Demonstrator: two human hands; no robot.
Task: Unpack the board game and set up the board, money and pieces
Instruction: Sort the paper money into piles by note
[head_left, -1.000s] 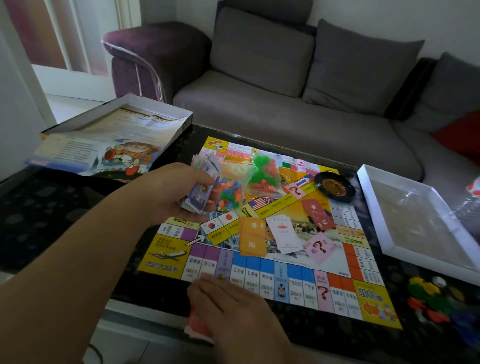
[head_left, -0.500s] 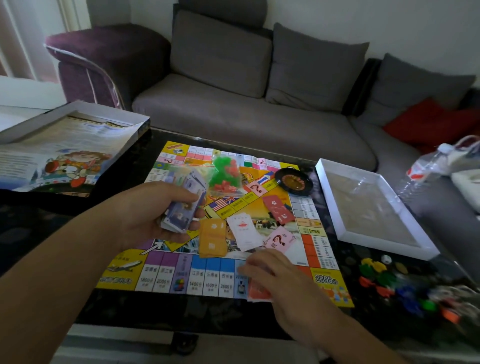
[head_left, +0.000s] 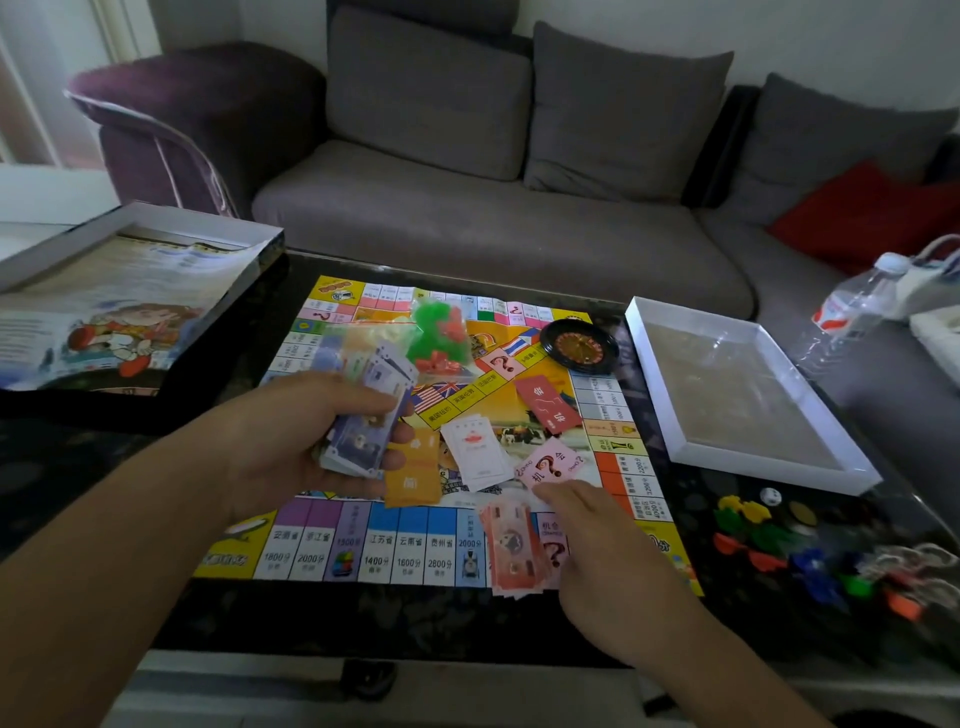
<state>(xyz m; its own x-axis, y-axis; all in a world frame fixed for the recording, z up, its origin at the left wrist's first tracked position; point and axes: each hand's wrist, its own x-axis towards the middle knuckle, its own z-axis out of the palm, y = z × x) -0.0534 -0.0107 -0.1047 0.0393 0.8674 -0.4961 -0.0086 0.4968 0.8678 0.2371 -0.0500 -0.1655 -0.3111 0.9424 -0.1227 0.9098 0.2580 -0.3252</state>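
Note:
The game board (head_left: 363, 551) lies unfolded on the dark table. My left hand (head_left: 291, 441) grips a stack of purple paper money (head_left: 371, 415) above the board's left half. My right hand (head_left: 597, 561) rests on a pile of pink-red banknotes (head_left: 511, 556) at the board's near edge, fingers laid over its right side. Card decks lie mid-board: orange (head_left: 413, 470), white (head_left: 475, 449), red (head_left: 548, 405) and pink with a question mark (head_left: 550, 465). A bag of green and red pieces (head_left: 439, 338) and a small roulette wheel (head_left: 579, 345) sit farther back.
The box lid (head_left: 119, 291) with printed art sits at the left, the white box tray (head_left: 737, 395) at the right. Loose coloured tokens (head_left: 779, 545) and a die (head_left: 770, 496) lie on the table's right. A sofa stands behind; a water bottle (head_left: 852, 306) lies on it.
My right hand has moved right along the board's near edge and set the pink-red banknotes down on it. The left hand keeps its money stack. The camera has swung to the right.

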